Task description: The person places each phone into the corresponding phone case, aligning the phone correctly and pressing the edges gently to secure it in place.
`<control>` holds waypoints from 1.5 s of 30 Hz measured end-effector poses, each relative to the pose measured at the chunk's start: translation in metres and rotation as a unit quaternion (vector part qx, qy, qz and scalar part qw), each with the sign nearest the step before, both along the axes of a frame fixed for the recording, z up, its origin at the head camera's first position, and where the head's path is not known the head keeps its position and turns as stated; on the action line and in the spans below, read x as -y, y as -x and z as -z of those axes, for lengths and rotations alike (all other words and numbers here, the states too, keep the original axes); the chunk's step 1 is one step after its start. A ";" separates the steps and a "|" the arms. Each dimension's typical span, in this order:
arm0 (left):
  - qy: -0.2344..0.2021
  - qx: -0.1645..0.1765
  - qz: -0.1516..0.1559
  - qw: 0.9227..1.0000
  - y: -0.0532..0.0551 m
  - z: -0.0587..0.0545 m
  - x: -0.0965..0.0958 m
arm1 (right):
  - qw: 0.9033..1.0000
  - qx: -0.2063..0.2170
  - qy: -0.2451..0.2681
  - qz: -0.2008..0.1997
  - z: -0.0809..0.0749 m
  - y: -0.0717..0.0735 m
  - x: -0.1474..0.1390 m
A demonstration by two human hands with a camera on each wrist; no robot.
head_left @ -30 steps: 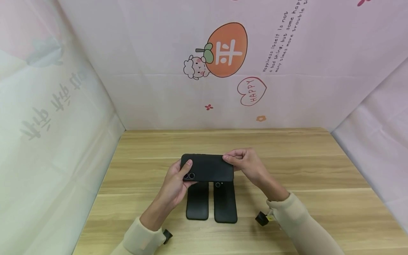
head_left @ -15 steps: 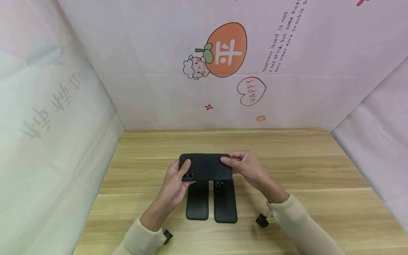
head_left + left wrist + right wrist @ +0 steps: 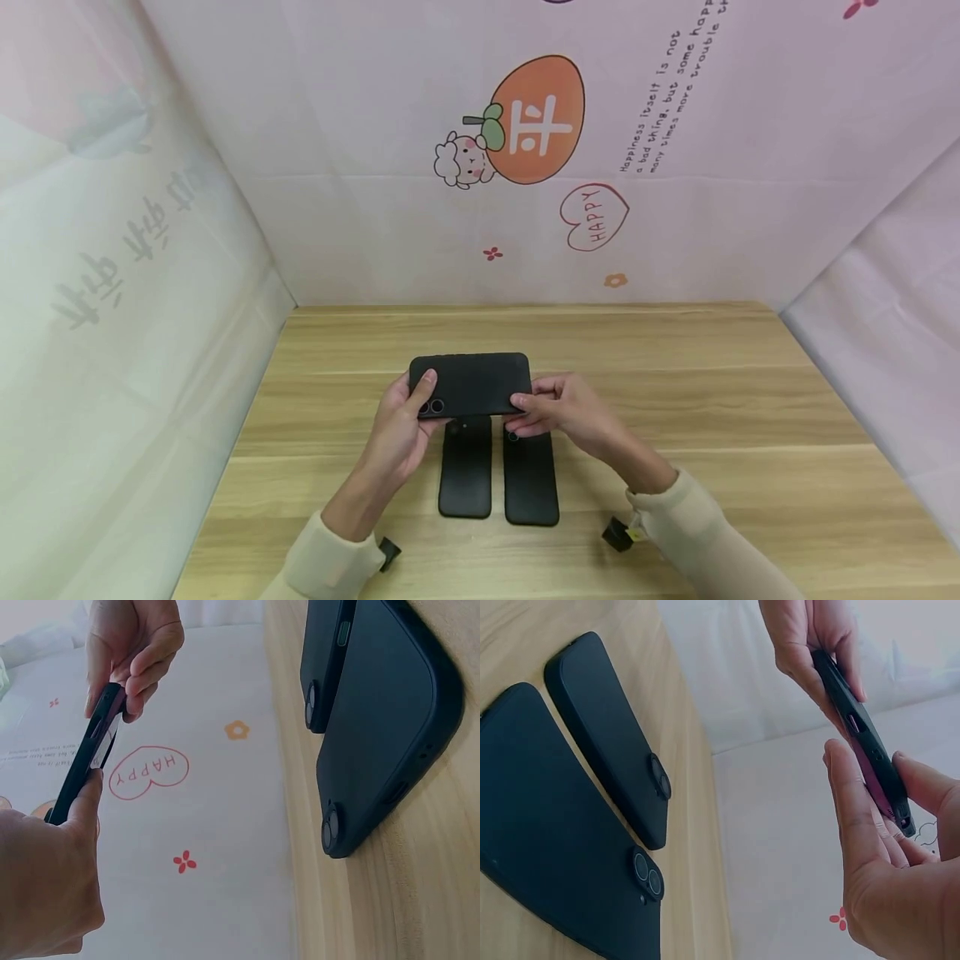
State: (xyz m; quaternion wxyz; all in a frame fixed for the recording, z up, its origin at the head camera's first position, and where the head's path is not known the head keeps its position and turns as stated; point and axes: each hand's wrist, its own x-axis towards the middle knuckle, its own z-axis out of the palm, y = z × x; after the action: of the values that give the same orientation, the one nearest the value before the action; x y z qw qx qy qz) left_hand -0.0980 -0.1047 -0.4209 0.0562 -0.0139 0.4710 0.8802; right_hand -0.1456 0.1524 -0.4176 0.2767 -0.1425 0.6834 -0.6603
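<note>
A smartphone in a black case point(image 3: 472, 383) is held sideways above the table, its camera end to the left. My left hand point(image 3: 393, 425) grips that end, thumb over the back near the lenses. At the near right corner my right hand point(image 3: 573, 412) pinches it, thumb on the back and fingers underneath. The right wrist view shows a purplish face on the underside of the phone point(image 3: 877, 761). Beneath lie two more black phones, a left one point(image 3: 466, 475) and a right one point(image 3: 530, 483), backs up and side by side, their far ends partly covered.
The wood-grain table point(image 3: 337, 350) ends at a printed white cloth backdrop point(image 3: 360, 233). More cloth hangs on the left side point(image 3: 150, 350) and right side point(image 3: 885, 333). Small black wrist devices point(image 3: 617, 533) sit under both cuffs, near the tabletop.
The held phone has shifted slightly left and away. My right thumb has slid from its far right corner to the near right corner, with the right fingers now lower, beneath the edge.
</note>
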 end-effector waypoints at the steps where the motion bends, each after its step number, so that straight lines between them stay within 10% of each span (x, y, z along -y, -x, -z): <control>1: 0.001 0.000 0.000 1.000 0.000 0.000 0.000 | 1.000 0.002 0.001 -0.002 0.001 0.000 0.000; 34: -0.019 0.030 -0.001 0.999 0.005 0.000 0.002 | 0.999 -0.038 0.016 -0.006 0.007 -0.003 0.003; 45: 0.071 0.045 0.039 0.996 0.009 -0.004 0.012 | 0.989 -0.110 -0.090 0.030 -0.011 0.006 -0.003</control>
State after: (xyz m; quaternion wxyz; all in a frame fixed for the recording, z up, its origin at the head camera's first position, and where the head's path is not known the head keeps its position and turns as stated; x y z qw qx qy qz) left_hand -0.1068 -0.1164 -0.4171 0.1103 -0.0395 0.5292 0.8403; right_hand -0.1513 0.1550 -0.4067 0.1915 -0.1682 0.7705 -0.5843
